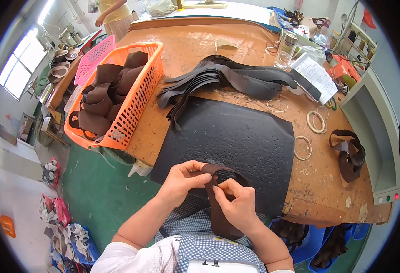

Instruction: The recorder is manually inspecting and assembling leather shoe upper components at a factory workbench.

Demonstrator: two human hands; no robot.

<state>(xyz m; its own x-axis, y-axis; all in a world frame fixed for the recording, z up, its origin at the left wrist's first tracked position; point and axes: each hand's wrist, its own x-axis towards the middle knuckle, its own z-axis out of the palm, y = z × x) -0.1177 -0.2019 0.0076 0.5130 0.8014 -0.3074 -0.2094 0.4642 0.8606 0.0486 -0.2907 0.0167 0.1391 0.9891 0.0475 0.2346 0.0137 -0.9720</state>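
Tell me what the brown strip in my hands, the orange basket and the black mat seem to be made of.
Brown strip: perhaps leather or imitation leather, matte, since it bends smoothly without visible weave. Orange basket: likely plastic, faintly glossy, judging by its perforated walls. Black mat: possibly rubber, fairly dull, with a pitted surface.

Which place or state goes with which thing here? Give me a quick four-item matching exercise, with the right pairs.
Things:
1. black mat
2. glass bottle
3. brown strip
4. orange basket

Places or states:
A. pinched by the left hand and the right hand
B. filled with brown pieces
C. lying flat on the table
D. standing beside the white paper

Pairs: 1-C, 2-D, 3-A, 4-B
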